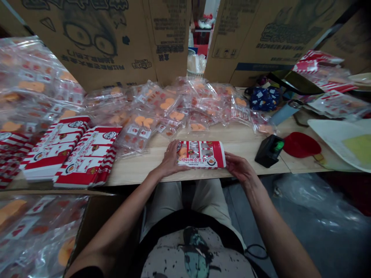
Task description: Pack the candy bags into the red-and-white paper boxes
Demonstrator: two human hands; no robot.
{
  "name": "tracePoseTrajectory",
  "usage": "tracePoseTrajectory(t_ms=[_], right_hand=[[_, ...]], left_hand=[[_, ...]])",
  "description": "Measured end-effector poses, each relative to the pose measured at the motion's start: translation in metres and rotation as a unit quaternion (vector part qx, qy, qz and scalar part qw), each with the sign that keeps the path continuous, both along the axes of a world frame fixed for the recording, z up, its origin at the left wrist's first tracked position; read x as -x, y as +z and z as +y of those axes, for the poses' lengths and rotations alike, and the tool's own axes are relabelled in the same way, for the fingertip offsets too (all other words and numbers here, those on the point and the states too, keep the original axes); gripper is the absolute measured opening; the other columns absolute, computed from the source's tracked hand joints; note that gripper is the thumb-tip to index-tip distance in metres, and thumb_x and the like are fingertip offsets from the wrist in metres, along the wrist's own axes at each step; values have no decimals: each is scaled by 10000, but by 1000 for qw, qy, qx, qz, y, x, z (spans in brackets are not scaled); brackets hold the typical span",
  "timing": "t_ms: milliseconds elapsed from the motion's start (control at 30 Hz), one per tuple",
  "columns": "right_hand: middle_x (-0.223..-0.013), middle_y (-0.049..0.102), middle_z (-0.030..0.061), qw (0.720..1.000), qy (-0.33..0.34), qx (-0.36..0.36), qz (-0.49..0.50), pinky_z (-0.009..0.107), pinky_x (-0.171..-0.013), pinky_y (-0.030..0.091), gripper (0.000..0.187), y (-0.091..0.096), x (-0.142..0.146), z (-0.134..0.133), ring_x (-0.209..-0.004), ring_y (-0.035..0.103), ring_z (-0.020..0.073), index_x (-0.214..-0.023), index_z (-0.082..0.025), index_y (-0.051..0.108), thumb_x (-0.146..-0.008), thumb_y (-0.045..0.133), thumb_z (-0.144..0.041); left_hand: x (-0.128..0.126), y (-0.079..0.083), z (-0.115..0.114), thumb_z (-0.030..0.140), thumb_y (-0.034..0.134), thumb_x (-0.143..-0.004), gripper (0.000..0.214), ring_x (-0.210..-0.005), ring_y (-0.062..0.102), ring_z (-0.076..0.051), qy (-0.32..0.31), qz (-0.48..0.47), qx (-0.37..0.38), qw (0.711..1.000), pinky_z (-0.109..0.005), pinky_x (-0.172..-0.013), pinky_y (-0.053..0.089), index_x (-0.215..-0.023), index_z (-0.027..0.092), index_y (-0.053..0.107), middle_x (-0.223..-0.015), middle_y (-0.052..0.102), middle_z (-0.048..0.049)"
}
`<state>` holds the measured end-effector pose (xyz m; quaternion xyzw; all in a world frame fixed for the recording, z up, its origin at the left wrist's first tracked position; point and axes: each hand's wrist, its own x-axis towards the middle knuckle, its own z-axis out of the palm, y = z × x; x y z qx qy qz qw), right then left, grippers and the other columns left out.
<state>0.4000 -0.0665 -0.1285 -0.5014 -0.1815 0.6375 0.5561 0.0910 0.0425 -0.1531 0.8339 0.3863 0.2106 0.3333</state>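
A red and white printed box (201,154) with clear windows is held level over the front of the table, orange pieces showing inside at its left. My left hand (171,159) grips its left end, thumb along the near edge and fingers behind. At the right end, my right hand (239,166) has its fingers pressed to the box's side. Beyond the box lie clear plastic packets (198,125) with orange pieces in them. To the left, flat red and white box sleeves (92,154) are stacked in several piles.
Cardboard cartons (116,42) wall off the back. On the right are a black tape dispenser (268,150), a red round dish (301,144) and a white tray (327,129). An open carton of packets (43,231) stands at lower left.
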Motion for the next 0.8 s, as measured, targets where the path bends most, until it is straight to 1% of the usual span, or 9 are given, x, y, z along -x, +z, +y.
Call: tracePoseTrajectory(t_ms=[133,200,333,433,500,567,667,733,800], right_hand=[[-928,798,108,999,5,-3,37,386,-823,650,226,-8,15,-1,-864,769,271,-927,-136,753,-701,754,-144],[-898,798,109,999,4,2,42,416,-846,647,230,-11,20,0,-880,771,289,-919,-137,749,-690,772,-124],[-882,795,125,998,22,11,65,432,-897,633,225,-12,19,3,-923,769,299,-918,-123,740,-696,767,-97],[-880,790,146,997,23,14,71,433,-898,630,186,-2,20,5,-931,767,300,-914,-101,734,-728,728,-102],[-911,789,151,997,21,5,79,428,-901,625,196,17,27,4,-921,767,290,-936,-91,737,-743,710,-116],[-984,787,144,995,36,-30,85,419,-922,611,231,47,41,0,-942,760,274,-987,-97,743,-768,707,-159],[-1110,767,128,986,95,-135,28,425,-989,567,288,103,62,-7,-1048,729,265,-1074,-135,755,-821,712,-267],[-1102,765,107,970,89,-207,-95,432,-979,561,286,133,68,-9,-1023,726,244,-1109,-177,758,-871,676,-312],[-1072,756,84,926,2,-268,-266,432,-944,562,283,144,66,-4,-974,714,220,-1149,-216,741,-902,636,-305]], left_hand=[[0,3,-5,699,825,-633,1371,-1554,34,-458,3,23,16,1000,-662,-1231,147,-1615,205,5,-1674,85,-242],[0,5,-7,704,813,-647,1366,-1557,19,-448,3,39,19,999,-649,-1239,137,-1615,195,-5,-1679,71,-240],[2,8,-4,694,806,-664,1287,-1564,42,-419,-5,72,-6,997,-604,-1249,148,-1607,159,113,-1676,104,-247],[-2,13,-8,669,811,-672,1197,-1560,67,-432,-8,112,-38,993,-613,-1224,210,-1584,157,229,-1676,119,-244],[-8,22,-17,633,838,-655,1178,-1549,86,-463,0,136,-84,987,-638,-1198,243,-1566,131,285,-1661,176,-261],[-17,36,-30,562,833,-697,1064,-1529,191,-465,15,117,-149,982,-639,-1185,264,-1536,113,356,-1608,326,-264],[-27,62,-43,421,691,-873,681,-1414,467,-362,26,-26,-201,979,-542,-1159,368,-1469,172,476,-1487,539,-189],[-29,77,-40,381,648,-912,518,-1266,613,-298,35,-152,-152,976,-460,-1078,475,-1394,212,563,-1382,641,-133],[-25,85,-28,407,710,-873,468,-1113,694,-279,49,-252,-39,966,-421,-969,554,-1290,205,645,-1241,722,-106]])
